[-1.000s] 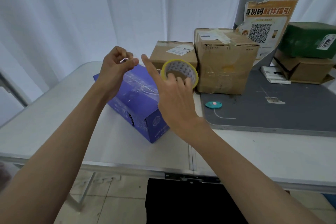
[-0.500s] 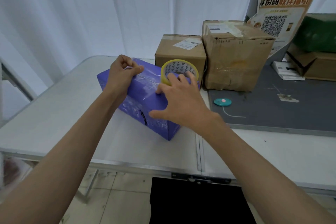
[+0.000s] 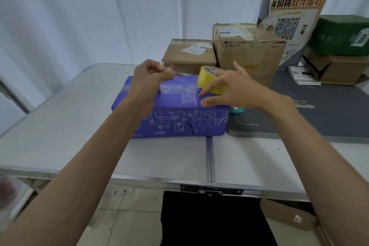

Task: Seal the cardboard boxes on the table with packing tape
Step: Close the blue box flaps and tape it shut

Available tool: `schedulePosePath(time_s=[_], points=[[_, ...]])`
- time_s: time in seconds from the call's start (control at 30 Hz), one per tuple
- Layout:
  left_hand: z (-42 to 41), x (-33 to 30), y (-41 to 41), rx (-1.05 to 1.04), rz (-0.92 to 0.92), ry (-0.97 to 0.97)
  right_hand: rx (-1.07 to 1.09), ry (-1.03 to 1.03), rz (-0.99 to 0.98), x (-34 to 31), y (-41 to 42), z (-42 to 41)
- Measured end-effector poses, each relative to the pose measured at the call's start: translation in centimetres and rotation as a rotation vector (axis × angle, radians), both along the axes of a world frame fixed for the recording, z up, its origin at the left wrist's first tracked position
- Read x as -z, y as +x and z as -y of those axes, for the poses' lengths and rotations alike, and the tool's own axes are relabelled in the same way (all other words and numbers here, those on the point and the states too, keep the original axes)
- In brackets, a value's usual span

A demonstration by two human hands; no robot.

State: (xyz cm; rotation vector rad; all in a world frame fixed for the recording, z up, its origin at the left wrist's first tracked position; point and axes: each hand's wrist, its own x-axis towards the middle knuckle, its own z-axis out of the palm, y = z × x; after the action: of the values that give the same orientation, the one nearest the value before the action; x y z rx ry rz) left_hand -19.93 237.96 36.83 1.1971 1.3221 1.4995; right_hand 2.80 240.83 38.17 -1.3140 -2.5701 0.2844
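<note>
Centrally, at mid-frame, a purple box (image 3: 175,118) printed with white line drawings lies lengthwise on the pale folding surface (image 3: 60,122), its top crossed by strips of clear tape. Left hand (image 3: 152,75): fingers curled, thumb and forefinger pinching the free end of the clear tape strip (image 3: 179,75) just above the box's far top edge. Right hand (image 3: 229,88): fingers curled round the yellow tape roll (image 3: 209,81), which is held tilted over the right part of the box top; the thumb points left, just above the lid. The strip runs between the two hands.

Behind the purple box, in the upper centre of the frame, stand two brown cardboard boxes side by side: a lower one (image 3: 187,54) with a white label and a taller one (image 3: 249,48) to its right. A dark grey mat (image 3: 319,118) covers the surface at right; a small teal object (image 3: 236,110) lies on it, touching the purple box's right end or just beside it. At upper right are a green parcel (image 3: 339,36) stacked on another brown carton (image 3: 339,70), and a poster with a QR code (image 3: 289,26).
</note>
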Motion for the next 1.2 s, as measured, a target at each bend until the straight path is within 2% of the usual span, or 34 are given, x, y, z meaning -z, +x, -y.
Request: schedulePosePath(time_s=[0.07, 0.13, 0.3, 0.43, 0.57, 0.63, 0.77, 1.07, 1.2], points=[[-0.6, -2.1, -0.3, 0.074, -0.025, -0.004, 0.016, 0.066, -0.163, -0.3, -0.4, 1.0], [-1.4, -4.0, -0.6, 0.13, -0.073, -0.013, 0.053, 0.044, -0.309, -0.8, -0.9, 2.5], [-2.6, -7.2, -0.5, 0.231, -0.276, -0.019, 0.051, -0.257, -0.701, -0.4, -2.2, 6.2], [-3.2, -8.0, 0.8, 0.264, -0.476, 0.008, 0.065, -0.581, -1.022, 0.7, -2.8, 8.1], [-3.7, -6.3, 1.7, 0.298, -0.554, -0.015, 0.117, -0.758, -1.214, 2.4, -4.0, 9.9], [-3.7, -5.0, 1.6, 0.304, -0.527, -0.042, 0.128, -0.815, -1.252, 3.1, -4.7, 10.5], [-4.1, -2.8, 0.8, 0.3, -0.595, -0.076, 0.094, -0.882, -1.19, 4.5, -5.6, 11.5], [-4.8, -1.1, 0.1, 0.267, -0.561, -0.114, 0.102, -0.932, -1.195, 5.5, -5.0, 11.3], [-4.9, -1.0, 0.4, 0.233, -0.611, -0.097, 0.122, -0.934, -1.225, 5.7, -5.1, 11.0]])
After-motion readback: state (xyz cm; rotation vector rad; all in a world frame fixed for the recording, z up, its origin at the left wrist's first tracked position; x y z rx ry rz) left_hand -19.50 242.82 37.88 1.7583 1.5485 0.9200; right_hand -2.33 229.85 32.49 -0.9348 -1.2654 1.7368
